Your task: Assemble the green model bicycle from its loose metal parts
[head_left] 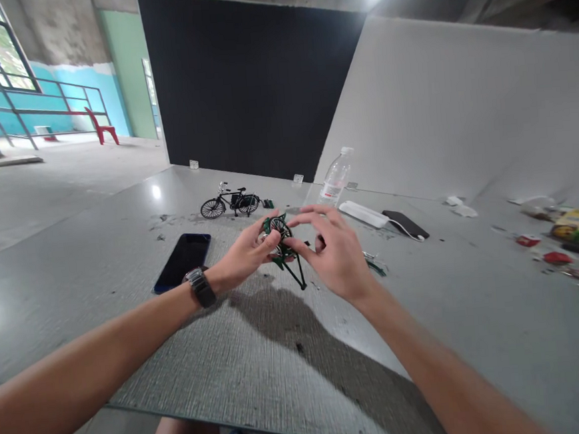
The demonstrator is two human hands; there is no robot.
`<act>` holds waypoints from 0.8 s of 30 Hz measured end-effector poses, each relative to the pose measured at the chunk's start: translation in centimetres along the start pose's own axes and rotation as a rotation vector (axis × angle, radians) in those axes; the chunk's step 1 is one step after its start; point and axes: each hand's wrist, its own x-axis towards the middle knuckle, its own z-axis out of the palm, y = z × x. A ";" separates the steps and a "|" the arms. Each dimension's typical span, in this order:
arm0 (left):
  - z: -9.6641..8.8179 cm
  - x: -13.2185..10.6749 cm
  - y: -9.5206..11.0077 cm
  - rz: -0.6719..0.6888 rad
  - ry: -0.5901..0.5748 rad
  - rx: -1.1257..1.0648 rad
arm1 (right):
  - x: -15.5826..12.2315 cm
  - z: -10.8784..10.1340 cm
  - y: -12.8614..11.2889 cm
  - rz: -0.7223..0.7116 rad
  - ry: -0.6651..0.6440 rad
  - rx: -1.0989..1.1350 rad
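Steadily, the left hand (247, 250) clamps a green model bicycle assembly (280, 231) above the middle of the bench (195, 358), thumb across its spoked wheel. The right hand (334, 247) has thumb and forefinger at the wheel's right side; whether they pinch it cannot be told. The assembly's long axis slants from the wheel, at the upper left, down rightward to dark frame bars (296, 273), whose narrow end points toward the bench's near edge. Left of the hands lies a smartphone (182, 260); beyond them a black model bicycle (231, 203) stands upright, handlebar leftward. A clear plastic bottle (335, 178) stands behind the right hand, with green parts (375, 264) near that wrist.
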 end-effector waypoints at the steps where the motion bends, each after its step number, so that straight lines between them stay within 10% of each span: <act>1: 0.0 0.0 0.0 -0.012 -0.012 -0.032 | -0.1 0.0 0.0 -0.069 0.010 -0.053; 7: 0.4 -0.7 0.5 -0.088 -0.099 -0.063 | -0.4 0.0 0.6 -0.301 -0.040 -0.157; 24: 1.1 -0.6 1.3 -0.154 -0.056 -0.159 | -0.7 -0.3 0.1 -0.384 -0.025 -0.292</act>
